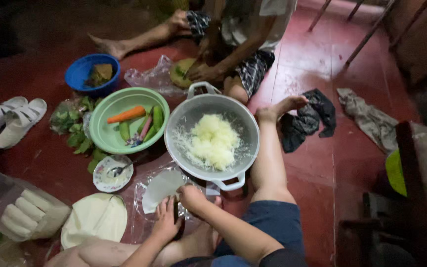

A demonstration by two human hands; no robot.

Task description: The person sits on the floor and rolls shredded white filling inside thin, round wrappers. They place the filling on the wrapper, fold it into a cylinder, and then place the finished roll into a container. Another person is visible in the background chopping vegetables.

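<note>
- Left hand (pixel 165 217), fingers spread flat and released, presses down on clear plastic sheet (pixel 144 217) laid on the red floor (pixel 317 163).
- Right hand (pixel 192 198), fingers curled, pinches the lower edge of a thin, round, translucent white wrapper (pixel 161 188); wrapper lies on the plastic, partly lifted and folded, just in front of both hands.
- Touching the wrapper's far side: grey plastic colander with two handles (pixel 193 116), holding a heap of white shredded noodles (pixel 213 141).
- Left of colander: pale green plastic bowl (pixel 106 136) with an orange carrot (pixel 126 114) and green cucumber pieces (pixel 156 118).
- Small patterned saucer with a metal spoon (pixel 112 173) sits near the green bowl.
- Stack of round, pale wrappers (pixel 95 217) lies left of the left hand.
- Blue plastic bowl (pixel 80 74) further back.
- Another person's hands (pixel 201 69) work at a round board (pixel 180 71) opposite.
</note>
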